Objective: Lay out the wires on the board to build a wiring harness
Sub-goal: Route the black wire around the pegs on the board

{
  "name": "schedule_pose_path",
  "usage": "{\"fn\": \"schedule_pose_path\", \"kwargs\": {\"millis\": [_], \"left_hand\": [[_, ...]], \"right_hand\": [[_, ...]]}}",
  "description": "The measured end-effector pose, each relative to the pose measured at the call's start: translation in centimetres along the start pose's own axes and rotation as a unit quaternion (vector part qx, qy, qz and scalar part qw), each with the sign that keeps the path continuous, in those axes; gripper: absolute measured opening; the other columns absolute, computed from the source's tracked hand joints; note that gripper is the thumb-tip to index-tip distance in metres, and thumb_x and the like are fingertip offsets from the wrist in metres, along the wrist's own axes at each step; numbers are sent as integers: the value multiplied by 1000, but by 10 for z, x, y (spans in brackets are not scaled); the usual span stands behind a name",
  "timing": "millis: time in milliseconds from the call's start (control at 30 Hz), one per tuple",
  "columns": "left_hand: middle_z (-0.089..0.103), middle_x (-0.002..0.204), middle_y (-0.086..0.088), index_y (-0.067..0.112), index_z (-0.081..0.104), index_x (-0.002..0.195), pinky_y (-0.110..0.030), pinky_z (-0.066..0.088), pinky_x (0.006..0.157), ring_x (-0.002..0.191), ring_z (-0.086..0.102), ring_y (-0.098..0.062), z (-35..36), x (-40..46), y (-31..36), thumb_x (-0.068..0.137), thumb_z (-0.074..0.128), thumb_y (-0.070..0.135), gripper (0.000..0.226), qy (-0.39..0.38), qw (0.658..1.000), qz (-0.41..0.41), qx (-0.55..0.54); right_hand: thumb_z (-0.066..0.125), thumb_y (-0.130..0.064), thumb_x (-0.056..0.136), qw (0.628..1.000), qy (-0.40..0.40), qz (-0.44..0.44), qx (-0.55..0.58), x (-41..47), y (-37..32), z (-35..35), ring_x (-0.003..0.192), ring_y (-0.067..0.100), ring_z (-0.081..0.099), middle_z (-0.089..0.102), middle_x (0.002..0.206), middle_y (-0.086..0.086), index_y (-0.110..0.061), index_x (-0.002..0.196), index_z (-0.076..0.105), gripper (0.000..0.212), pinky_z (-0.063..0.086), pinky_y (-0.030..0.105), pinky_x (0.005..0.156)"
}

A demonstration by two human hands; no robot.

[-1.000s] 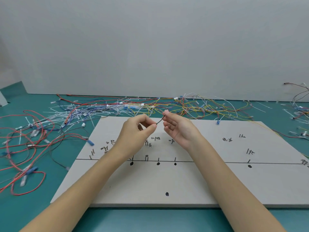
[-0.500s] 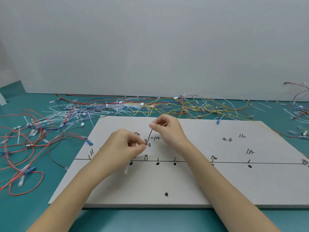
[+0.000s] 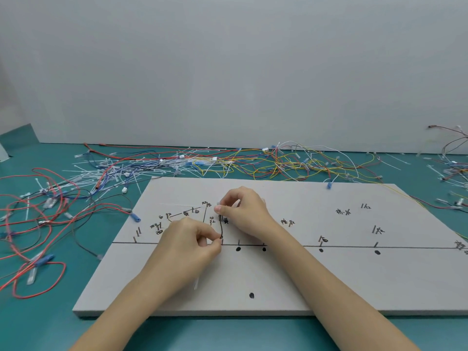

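Hands, left (image 3: 192, 245) and right (image 3: 241, 211), pinch black wire (image 3: 221, 228) over board (image 3: 304, 279).

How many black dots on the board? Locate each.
5 dots: four under the line, one near the front edge. The left hand may hide more.

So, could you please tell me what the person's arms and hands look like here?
Both forearms are bare as far as the frame shows: no sleeves, gloves, watch, rings or markings on the left hand or the right hand. Fingernails look short and unpainted.
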State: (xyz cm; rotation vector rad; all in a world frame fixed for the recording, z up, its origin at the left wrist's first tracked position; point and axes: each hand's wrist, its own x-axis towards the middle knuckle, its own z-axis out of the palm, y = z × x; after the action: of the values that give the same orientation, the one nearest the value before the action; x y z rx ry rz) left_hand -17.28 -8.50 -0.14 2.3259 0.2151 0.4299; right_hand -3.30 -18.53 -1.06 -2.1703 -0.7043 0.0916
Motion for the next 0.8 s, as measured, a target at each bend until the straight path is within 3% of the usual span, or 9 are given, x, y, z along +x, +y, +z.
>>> {"fn": "schedule_pose_path", "kwargs": {"millis": [133,300,567,700,800], "left_hand": [[45,40,11,24,73,67,-23,31,51,45,43,-6,1,-1,0,82,68,18,17,-6,1000,-5,-4],[49,41,12,23,73,69,-18,32,51,47,46,-5,4,-3,2,83,66,20,16,-11,1000,3,15],[51,46,12,23,73,70,-16,34,51,53,49,-7,2,-5,2,82,63,22,15,-7,997,38,65],[51,54,6,22,69,78,-26,40,58,61,48,-13,2,-8,5,85,53,28,18,-35,980,68,186],[51,68,3,15,50,75,-31,33,60,68,44,-18,5,-11,12,90,40,29,22,-54,943,89,316]], "right_hand": [[71,-39,83,1000,1,7,-28,1,1,1,80,0,52,65,86,-13,-27,75,66,15,34,41,99],[69,-38,85,999,-21,45,-21,1,-1,-1,78,11,57,61,65,-15,-22,76,73,19,44,39,95],[76,-34,78,997,-33,68,35,4,1,-2,81,14,65,71,77,-6,-19,80,75,15,53,36,83],[77,-33,78,995,-49,74,46,7,4,-3,77,14,63,72,77,-4,-18,78,75,15,51,34,79],[78,-29,78,992,-80,83,53,12,2,-6,68,13,58,71,74,0,-17,75,74,13,45,29,67]]}}
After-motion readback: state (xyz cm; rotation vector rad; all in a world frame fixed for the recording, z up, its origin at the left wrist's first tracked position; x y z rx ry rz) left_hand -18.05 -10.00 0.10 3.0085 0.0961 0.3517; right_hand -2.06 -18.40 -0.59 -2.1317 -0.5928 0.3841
